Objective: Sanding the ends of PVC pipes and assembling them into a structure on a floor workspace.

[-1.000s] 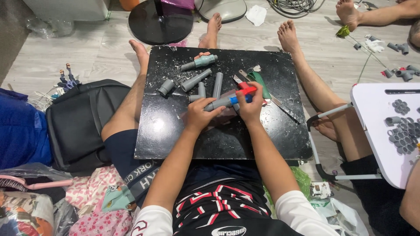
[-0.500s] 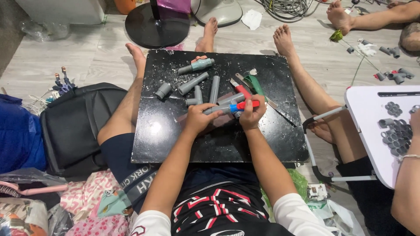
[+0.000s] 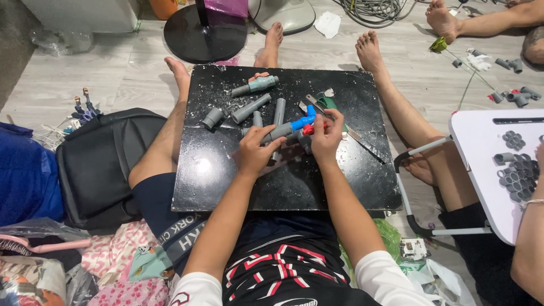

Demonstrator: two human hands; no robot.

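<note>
The black board (image 3: 226,187) lies across my legs and serves as my desk, speckled with white flecks. At nine o'clock from it sits a dark bag (image 3: 96,164); at three o'clock stands a white folding table (image 3: 481,164) carrying a cluster of short grey fittings (image 3: 514,170), with another person's arm at its near edge.

On the board, toward twelve o'clock, loose grey pipes (image 3: 252,109) lie scattered, one with a pale green middle (image 3: 258,85), and a short coupling (image 3: 212,118) rests alone toward ten o'clock. A long blade (image 3: 362,143) lies flat toward two o'clock, just beside my right wrist.

My left hand (image 3: 255,153) is clenched around the grey pipe piece (image 3: 277,132), just above the board's centre. My right hand (image 3: 327,136) pinches the other end, fingers closed about a small red part (image 3: 307,129), with the blue fitting (image 3: 303,123) sticking out between the two hands (I cannot tell whether the joint is seated).

The risks, as I judge them: the board only balances on my legs, so a hard push could tip it and roll the loose pipes off. A slip of my right hand would carry it toward that blade. Twisting unevenly could set the blue fitting crooked.
</note>
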